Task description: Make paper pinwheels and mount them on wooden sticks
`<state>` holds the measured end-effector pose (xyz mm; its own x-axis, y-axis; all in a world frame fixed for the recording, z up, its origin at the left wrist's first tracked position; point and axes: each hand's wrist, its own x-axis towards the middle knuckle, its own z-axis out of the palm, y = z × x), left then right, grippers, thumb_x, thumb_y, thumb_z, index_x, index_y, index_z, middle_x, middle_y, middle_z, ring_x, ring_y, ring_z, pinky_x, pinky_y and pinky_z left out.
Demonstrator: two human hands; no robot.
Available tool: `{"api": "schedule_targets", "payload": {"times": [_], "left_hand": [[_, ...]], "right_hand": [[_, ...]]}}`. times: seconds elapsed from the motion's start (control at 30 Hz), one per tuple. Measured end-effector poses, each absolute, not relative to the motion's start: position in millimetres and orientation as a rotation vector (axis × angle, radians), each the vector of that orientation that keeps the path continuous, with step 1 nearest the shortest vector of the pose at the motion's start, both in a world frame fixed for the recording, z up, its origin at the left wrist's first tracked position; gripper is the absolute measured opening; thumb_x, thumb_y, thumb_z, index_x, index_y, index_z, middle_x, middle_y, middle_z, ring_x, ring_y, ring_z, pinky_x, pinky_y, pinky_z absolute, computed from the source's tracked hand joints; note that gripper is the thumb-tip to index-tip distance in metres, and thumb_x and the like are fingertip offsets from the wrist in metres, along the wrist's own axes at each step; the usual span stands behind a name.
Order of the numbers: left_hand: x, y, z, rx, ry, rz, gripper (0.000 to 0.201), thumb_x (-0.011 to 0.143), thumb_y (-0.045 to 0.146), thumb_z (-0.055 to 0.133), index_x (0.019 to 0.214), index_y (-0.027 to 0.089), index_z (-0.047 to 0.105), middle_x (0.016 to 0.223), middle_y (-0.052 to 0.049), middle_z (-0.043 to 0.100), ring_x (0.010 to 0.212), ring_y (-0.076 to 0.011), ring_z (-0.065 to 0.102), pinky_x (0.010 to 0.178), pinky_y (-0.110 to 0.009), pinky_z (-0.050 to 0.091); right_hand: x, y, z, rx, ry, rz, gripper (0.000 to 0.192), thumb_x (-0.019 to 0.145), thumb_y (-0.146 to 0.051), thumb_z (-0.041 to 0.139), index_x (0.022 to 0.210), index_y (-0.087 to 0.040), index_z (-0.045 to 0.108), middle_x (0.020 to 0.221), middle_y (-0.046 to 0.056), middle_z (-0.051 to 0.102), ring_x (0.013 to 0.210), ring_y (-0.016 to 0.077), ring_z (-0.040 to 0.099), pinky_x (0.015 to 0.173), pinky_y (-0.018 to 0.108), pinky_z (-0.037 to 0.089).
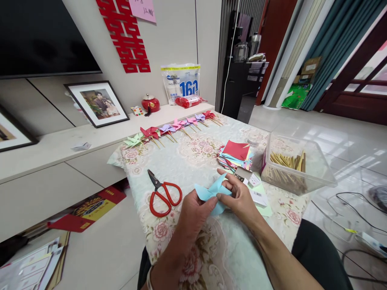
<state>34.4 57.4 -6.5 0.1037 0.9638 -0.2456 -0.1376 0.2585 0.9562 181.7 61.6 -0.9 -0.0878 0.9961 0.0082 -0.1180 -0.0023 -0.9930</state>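
I see my left hand point(193, 213) and right hand point(238, 197) pinching the light-blue paper pinwheel point(213, 193) flat between fingertips, red scissors point(163, 195) at 9 o'clock.

Camera spot: up on the head, over the table point(187, 161).
Facing: forward and down, toward the wall shelf point(90, 139) at the far side.
Nearness: very close to the left hand point(193, 213) and right hand point(240, 197); room seen far back.
Views: just this one.
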Motion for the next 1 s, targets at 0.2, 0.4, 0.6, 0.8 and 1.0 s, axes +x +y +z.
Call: {"api": "schedule_targets", "payload": {"times": [0.2, 0.4, 0.6, 0.8, 1.0], "left_hand": [[31.3, 56.1, 2.6, 0.96, 1.245, 1.06, 0.023, 0.062, 0.031, 0.08, 0.076, 0.015, 0.072, 0.07, -0.002, 0.072, 0.064, -0.0181, 0.062, 0.059, -0.027, 0.048], [28.1, 55.9, 11.3, 1.066, 1.359, 1.04, 0.013, 0.064, 0.026, 0.074, 0.069, 0.016, 0.067, 0.061, 0.002, 0.064, 0.059, -0.015, 0.055, 0.056, -0.025, 0.044], [15.2, 59.6, 8.6, 1.026, 1.271, 1.001, 0.018, 0.067, 0.031, 0.071, 0.072, 0.015, 0.066, 0.062, 0.0, 0.063, 0.059, -0.0154, 0.054, 0.056, -0.025, 0.042], [1.0, 66.0, 6.8, 0.892, 1.084, 0.991, 0.019, 0.067, 0.031, 0.073, 0.076, 0.016, 0.065, 0.064, 0.0, 0.063, 0.058, -0.0146, 0.053, 0.057, -0.025, 0.042], [-10.0, 70.7, 10.8, 0.75, 0.985, 0.969, 0.016, 0.064, 0.024, 0.077, 0.069, 0.018, 0.063, 0.062, 0.003, 0.06, 0.057, -0.012, 0.051, 0.059, -0.024, 0.043]], "right_hand": [[182.2, 62.6, -3.5, -1.086, -1.219, 1.327, 0.071, 0.071, -0.025, 0.071, 0.138, -0.016, 0.049, 0.073, -0.005, 0.056, 0.06, 0.0125, 0.051, 0.056, 0.025, 0.039], [182.6, 63.2, -5.8, -1.079, -1.297, 1.31, 0.06, 0.075, -0.025, 0.07, 0.132, -0.018, 0.054, 0.072, -0.005, 0.055, 0.065, 0.0136, 0.053, 0.059, 0.026, 0.041], [182.4, 63.2, -6.2, -0.993, -1.287, 1.412, 0.054, 0.075, -0.028, 0.074, 0.126, -0.019, 0.059, 0.087, 0.001, 0.067, 0.08, 0.0179, 0.064, 0.074, 0.031, 0.048], [184.5, 64.4, -14.8, -0.918, -1.261, 1.445, 0.055, 0.077, -0.025, 0.076, 0.129, -0.025, 0.061, 0.099, 0.004, 0.071, 0.081, 0.0159, 0.066, 0.071, 0.029, 0.049], [188.7, 62.8, -9.5, -0.882, -1.324, 1.383, 0.034, 0.084, -0.028, 0.074, 0.118, -0.032, 0.073, 0.111, 0.004, 0.074, 0.09, 0.0172, 0.068, 0.078, 0.03, 0.05]]}}
